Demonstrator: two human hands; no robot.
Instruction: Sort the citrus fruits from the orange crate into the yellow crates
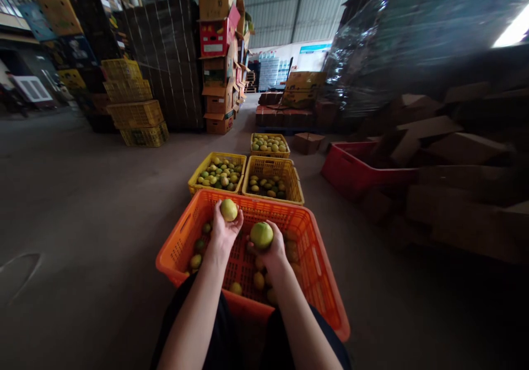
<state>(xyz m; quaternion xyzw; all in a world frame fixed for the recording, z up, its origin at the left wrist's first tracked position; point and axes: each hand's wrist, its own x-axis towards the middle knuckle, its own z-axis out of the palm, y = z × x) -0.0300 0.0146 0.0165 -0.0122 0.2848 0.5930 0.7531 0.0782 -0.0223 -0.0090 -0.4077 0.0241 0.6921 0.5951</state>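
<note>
Above the large orange plastic crate (330, 282), my left hand (225, 229) is closed around a pale yellow, roundish citrus-like fruit (228, 210). A greener, larger-looking round fruit (262, 236) sits in my right hand (276, 248), fingers curled about it. Both fruits are held up over the crate at about the same height, apart from each other. Inside the crate, loose yellow and green fruits lie along the left side, like this yellow one (195, 261), and more lie under my right hand, such as this yellow fruit (259, 280). My forearms hide part of the crate.
Beyond the orange crate stand a left yellow crate (194, 181) heaped with fruit, a right yellow crate (296, 185) with fewer, and a back yellow crate (270, 154). A red bin (347, 166) and flattened cardboard (471, 199) lie right. Stacked boxes (217, 66) rise behind.
</note>
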